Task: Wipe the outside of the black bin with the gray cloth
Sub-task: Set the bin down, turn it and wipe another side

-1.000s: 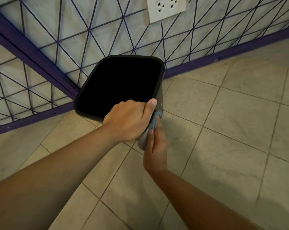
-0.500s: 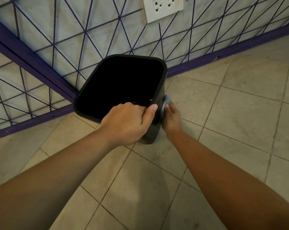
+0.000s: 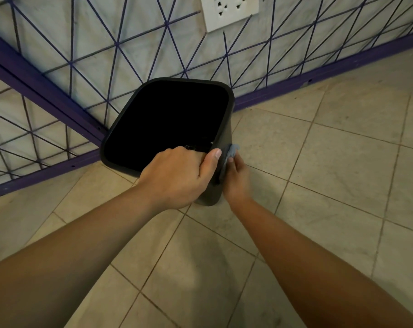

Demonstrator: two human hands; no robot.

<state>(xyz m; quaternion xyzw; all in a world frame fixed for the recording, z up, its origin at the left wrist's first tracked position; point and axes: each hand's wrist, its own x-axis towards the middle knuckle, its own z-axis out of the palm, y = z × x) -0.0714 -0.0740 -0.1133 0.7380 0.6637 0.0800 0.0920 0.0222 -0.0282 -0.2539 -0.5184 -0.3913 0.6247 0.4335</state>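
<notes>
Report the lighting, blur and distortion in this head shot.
Head view: dim, soft light; the black bin's inside is featureless black. Wide-angle lens bows the purple baseboard. Both forearms cast faint shadows on the floor tiles. Left hand, right hand and gray cloth look slightly soft.

One head-worn camera looks steeply down, close over the hands, toward floor (image 3: 343, 162) and wall (image 3: 106, 31).
</notes>
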